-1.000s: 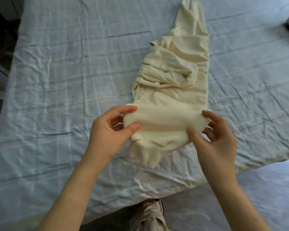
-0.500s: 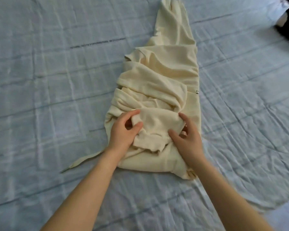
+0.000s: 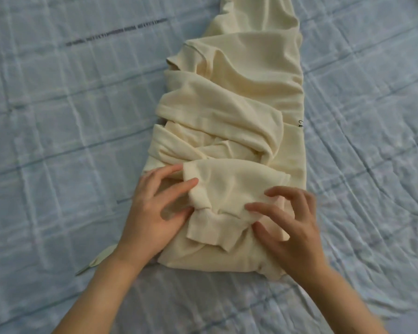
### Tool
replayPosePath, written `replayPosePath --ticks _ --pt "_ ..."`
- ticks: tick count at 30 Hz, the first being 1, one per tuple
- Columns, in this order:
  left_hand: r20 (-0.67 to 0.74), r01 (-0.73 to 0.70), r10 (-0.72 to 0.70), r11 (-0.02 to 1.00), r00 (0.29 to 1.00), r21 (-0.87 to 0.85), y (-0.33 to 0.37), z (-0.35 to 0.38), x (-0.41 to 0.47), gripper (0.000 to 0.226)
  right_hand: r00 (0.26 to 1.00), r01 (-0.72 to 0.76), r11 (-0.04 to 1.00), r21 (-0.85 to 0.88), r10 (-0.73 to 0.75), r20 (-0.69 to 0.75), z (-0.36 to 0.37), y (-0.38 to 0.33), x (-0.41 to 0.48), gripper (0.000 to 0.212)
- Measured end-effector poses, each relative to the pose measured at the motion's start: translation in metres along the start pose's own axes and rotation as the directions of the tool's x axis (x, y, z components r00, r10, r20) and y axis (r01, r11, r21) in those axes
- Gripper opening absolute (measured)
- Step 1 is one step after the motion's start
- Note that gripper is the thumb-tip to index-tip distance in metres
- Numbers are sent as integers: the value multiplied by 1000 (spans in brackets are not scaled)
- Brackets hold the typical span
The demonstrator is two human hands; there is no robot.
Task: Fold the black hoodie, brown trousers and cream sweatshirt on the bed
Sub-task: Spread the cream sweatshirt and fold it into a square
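Two bare hands rest on the near end of a cream sweatshirt (image 3: 239, 104), which lies lengthwise in the middle of the bed (image 3: 58, 116), its far end running out of the top of the view. The garment is gathered into a long narrow strip, with loose crosswise folds piled over its middle. At the near end a flap with a ribbed band (image 3: 210, 227) is turned over on top of the rest, and both hands sit against it.

The left hand (image 3: 159, 208) lies on the left side of that flap. Its fingers are nearly straight, one laid across the flap's corner and another slipped in at its edge, with the thumb flat on the cloth beside the ribbed band. Its grip is loose and holds nothing.

The right hand (image 3: 290, 227) is on the right side of the flap, fingers bent, fingertips and thumb touching the cloth. It is blurred, so I cannot tell whether its grip pinches the fabric or only presses it.

A thin cream strip (image 3: 94, 261) pokes out onto the pale blue checked sheet just beside the left wrist. A small black mark (image 3: 299, 122) sits at the sweatshirt's right edge.
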State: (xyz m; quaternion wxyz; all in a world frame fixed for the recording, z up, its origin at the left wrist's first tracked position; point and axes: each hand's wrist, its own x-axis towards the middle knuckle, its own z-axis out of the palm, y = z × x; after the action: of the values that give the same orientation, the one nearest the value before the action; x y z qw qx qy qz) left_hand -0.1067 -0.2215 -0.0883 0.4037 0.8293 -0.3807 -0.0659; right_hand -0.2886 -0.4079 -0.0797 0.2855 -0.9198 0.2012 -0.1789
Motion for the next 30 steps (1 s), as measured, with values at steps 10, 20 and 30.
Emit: replayPosePath --ticks 10,20,30 --pt "-219 328 -384 910 897 -253 19 13 112 10 838 -433 793 429 529 -132 -4 4 113 12" --pt "231 -82 -48 849 972 522 13 73 134 60 977 -26 962 -271 82 196 42 28 153 54" --pt "-138 -106 162 932 977 347 8 53 223 32 991 -118 988 100 124 -49 2 80 220 50"
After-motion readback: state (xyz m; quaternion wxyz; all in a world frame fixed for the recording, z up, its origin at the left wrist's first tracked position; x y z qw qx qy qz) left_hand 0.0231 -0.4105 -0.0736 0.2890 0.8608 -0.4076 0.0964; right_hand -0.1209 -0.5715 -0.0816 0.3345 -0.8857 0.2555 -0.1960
